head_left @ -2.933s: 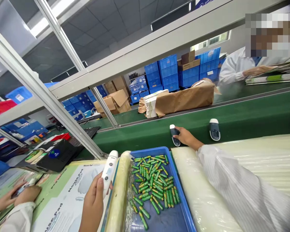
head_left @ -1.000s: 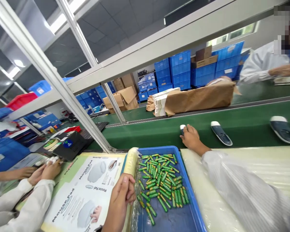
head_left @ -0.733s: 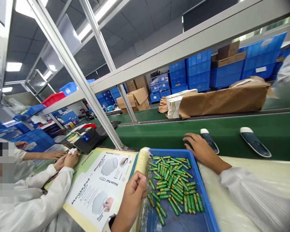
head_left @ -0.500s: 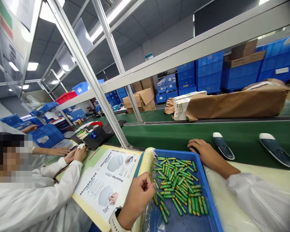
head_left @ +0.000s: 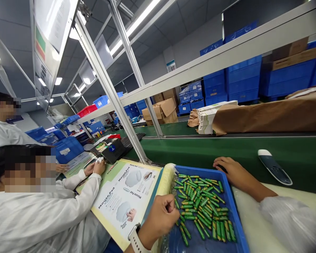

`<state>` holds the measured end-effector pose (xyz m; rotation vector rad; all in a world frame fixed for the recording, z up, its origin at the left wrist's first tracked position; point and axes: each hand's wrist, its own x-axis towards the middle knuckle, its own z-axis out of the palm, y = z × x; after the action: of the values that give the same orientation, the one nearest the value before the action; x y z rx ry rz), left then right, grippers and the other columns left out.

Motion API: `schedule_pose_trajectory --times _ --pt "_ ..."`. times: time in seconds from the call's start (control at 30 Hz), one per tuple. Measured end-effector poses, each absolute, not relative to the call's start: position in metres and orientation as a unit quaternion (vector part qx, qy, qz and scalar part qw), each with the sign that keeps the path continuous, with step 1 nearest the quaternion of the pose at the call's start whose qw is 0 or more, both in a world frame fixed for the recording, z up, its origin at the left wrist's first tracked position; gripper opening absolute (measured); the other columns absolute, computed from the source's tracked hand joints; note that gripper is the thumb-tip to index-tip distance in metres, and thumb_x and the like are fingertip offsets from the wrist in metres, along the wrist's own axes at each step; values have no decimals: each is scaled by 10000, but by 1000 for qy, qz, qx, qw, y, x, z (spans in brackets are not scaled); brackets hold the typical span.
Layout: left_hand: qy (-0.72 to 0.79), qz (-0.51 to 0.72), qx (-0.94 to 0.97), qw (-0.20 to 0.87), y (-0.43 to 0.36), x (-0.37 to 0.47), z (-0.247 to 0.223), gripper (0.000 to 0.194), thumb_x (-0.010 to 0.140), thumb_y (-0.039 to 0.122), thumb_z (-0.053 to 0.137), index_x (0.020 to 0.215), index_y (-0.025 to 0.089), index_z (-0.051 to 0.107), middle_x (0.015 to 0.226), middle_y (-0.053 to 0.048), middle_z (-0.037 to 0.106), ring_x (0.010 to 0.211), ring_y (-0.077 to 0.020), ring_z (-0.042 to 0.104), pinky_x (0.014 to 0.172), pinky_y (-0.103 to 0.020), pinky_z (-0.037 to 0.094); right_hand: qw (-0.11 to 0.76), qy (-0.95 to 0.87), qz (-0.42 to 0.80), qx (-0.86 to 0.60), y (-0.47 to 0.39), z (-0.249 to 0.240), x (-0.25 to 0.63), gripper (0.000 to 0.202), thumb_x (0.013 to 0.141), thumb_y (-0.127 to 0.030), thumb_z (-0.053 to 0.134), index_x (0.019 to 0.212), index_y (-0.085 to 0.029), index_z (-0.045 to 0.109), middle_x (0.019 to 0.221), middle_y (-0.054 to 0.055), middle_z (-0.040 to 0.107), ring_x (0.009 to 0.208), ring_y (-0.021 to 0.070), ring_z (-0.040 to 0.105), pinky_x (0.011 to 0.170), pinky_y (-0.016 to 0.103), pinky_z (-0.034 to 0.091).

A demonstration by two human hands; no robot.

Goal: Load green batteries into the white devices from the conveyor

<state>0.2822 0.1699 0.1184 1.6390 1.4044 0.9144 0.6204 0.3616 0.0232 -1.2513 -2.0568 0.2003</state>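
My left hand point(head_left: 162, 216), with a white watch band at the wrist, is curled into a fist over the near-left side of a blue tray point(head_left: 235, 211). Whatever its fingers may enclose is hidden. Many green batteries point(head_left: 197, 202) with gold-coloured ends lie in the tray, several lined up side by side near its right wall. Beyond the tray's far right corner, my right hand point(head_left: 228, 169) rests palm down at the edge of the green belt point(head_left: 184, 149), fingers extended and nothing visible in them. A dark device with a white end point(head_left: 275, 167) lies on the belt to its right.
Left of the tray lies a printed Mouse Pad sheet point(head_left: 126, 196). A co-worker in white point(head_left: 42, 218) sits beyond it, another behind. A metal post point(head_left: 113, 91) rises at the belt's near edge. Across the belt lies a brown paper bundle point(head_left: 268, 116) with white pieces.
The dark device has travelled right along the belt, and a second one has left view on the right. My view has turned slightly left. Both hands keep nearly the same pose.
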Motion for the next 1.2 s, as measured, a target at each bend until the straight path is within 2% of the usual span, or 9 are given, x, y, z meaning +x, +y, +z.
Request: schedule_pose_trajectory --times 0.33,0.53,0.83,1.07,1.2 --pt "557 361 643 381 172 282 116 304 651 178 598 570 256 315 553 92 306 580 -89 261 558 -301 163 345 -797 104 -484 360 23 624 394 1010 -489 456 1011 -256 773 1164 121 771 1115 330 685 1007 493 542" --pt "550 362 642 392 172 282 118 271 646 178 585 575 258 336 546 94 324 576 -89 280 562 -299 181 337 -792 136 -490 360 26 623 381 974 -496 477 960 -257 774 1173 129 775 1128 357 684 1038 538 529" --pt "553 365 640 389 171 283 117 262 595 158 586 535 252 349 525 89 335 557 -85 296 540 -302 184 358 -780 161 -487 367 14 629 364 958 -465 503 964 -264 806 1182 236 766 1138 384 686 1046 536 509" --pt "549 359 653 379 169 281 117 244 613 190 557 551 254 330 531 94 309 551 -76 275 531 -275 186 315 -778 166 -517 363 21 629 483 934 -511 434 1016 -208 801 1227 187 765 1210 383 670 1114 535 491" --pt "551 391 666 316 169 271 106 295 690 274 561 577 270 288 545 86 319 545 -85 289 539 -262 246 312 -772 160 -531 361 22 629 491 927 -511 437 1038 -202 802 1239 183 767 1230 378 670 1126 519 492"
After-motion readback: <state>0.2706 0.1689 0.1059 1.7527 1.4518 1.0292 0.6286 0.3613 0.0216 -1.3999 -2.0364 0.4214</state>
